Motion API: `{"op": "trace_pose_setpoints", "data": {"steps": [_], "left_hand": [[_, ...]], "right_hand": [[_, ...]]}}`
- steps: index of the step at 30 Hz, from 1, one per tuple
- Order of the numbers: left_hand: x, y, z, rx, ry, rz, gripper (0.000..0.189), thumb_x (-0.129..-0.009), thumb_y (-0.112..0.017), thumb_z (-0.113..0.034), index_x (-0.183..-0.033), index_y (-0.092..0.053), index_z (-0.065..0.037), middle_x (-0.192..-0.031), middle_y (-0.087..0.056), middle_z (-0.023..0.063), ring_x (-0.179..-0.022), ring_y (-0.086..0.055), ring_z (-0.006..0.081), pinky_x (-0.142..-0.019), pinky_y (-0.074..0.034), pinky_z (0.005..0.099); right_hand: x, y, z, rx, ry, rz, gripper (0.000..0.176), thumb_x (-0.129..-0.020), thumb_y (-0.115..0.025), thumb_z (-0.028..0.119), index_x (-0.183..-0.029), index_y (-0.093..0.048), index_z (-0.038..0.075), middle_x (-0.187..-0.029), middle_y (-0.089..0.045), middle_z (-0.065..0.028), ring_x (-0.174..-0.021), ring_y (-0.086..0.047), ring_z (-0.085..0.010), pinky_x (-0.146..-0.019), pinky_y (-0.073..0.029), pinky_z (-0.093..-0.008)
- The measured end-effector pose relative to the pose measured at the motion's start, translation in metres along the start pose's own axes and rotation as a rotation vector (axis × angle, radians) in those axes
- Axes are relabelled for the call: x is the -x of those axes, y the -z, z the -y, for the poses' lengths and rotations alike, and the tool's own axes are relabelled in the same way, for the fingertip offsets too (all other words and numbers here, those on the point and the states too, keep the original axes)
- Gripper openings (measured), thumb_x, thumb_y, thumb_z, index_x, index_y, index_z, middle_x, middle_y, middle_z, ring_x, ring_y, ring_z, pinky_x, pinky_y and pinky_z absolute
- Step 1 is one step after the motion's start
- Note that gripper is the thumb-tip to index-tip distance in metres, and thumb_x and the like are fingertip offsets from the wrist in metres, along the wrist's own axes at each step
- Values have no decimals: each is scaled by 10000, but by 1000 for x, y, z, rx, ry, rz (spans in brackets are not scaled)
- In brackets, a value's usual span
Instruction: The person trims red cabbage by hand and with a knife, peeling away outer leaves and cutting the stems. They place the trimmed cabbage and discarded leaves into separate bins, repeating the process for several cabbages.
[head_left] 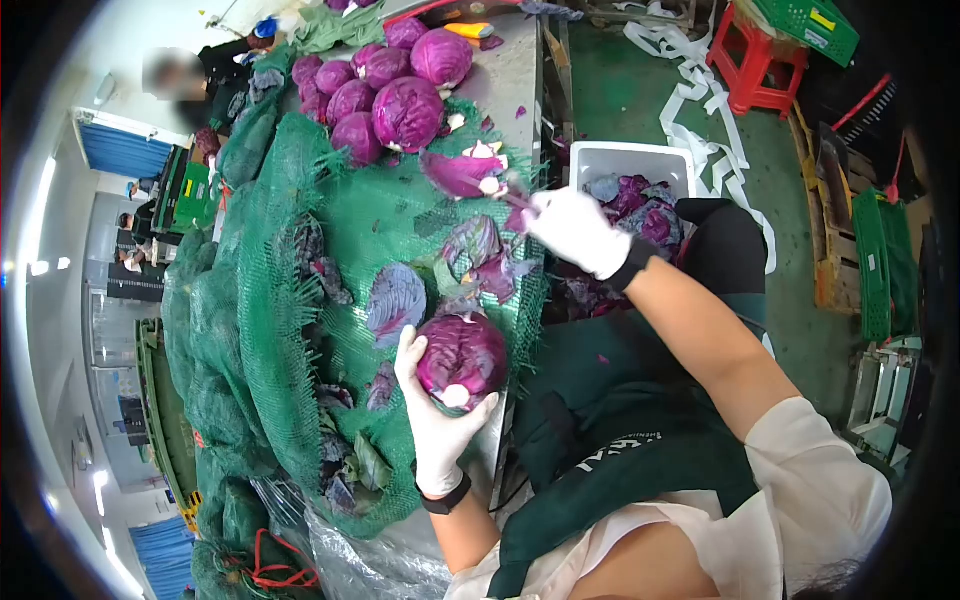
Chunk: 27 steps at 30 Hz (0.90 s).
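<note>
My left hand (440,430), in a white glove, grips a round red cabbage (462,360) from its near side, thumb and fingers spread around it. The cabbage's pale cut stem faces me. My right hand (580,232), also gloved, is closed on a thin knife-like tool (517,197), blurred and mostly hidden by the fingers. Just beyond that tool lies a loose purple leaf (455,174) with pale stem pieces. Between the hands, several peeled outer leaves (395,303) are scattered over the green mesh netting (350,235).
Several whole red cabbages (408,114) are heaped at the table's far end, near a yellow-handled object (470,31). A white bin (630,152) of leaves stands at the right. Filled mesh sacks (215,330) line the left; a red stool (757,65) stands beyond.
</note>
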<state>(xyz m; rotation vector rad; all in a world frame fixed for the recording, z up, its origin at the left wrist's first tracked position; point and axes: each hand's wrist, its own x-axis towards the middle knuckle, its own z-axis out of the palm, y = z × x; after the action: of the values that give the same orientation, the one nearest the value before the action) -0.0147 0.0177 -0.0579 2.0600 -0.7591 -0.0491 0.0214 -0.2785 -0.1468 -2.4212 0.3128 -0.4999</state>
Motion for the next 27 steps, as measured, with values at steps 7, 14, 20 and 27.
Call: {"op": "trace_pose_setpoints", "data": {"steps": [7, 14, 20, 27], "left_hand": [[0, -13, -14, -76, 13, -17, 1003, -593, -909, -161, -1438, -376, -79, -1564, -304, 214, -1430, -341, 390, -1186, -288, 486], [4, -21, -19, -259, -42, -26, 1011, -583, -900, -189, -1439, -379, -52, -1552, -325, 214, -1424, -352, 378, -1185, -284, 490], [6, -21, -19, -259, -46, -51, 1009, -594, -900, -209, -1438, -368, -54, -1549, -323, 224, -1426, -345, 384, -1187, -277, 493], [5, -15, -16, -135, -10, -13, 1013, -551, -902, -80, -1417, -376, -77, -1547, -307, 213, -1441, -318, 392, -1194, -278, 482]], "right_hand": [[54, 49, 85, -582, -8, 367, 467, -832, -741, 469, -988, -641, 40, -741, -680, -135, -727, -699, -303, -706, -550, -369], [63, 46, 89, -618, -61, 562, 441, -861, -701, 351, -1087, -536, 10, -755, -667, -146, -724, -689, -296, -674, -532, -387], [81, 35, 84, -770, -36, 481, 326, -869, -698, 275, -1086, -562, 73, -724, -627, -114, -657, -639, -274, -636, -502, -377], [78, 40, 77, -722, 262, 396, 167, -880, -676, 190, -961, -573, 85, -705, -580, -112, -597, -563, -239, -614, -474, -352]]}}
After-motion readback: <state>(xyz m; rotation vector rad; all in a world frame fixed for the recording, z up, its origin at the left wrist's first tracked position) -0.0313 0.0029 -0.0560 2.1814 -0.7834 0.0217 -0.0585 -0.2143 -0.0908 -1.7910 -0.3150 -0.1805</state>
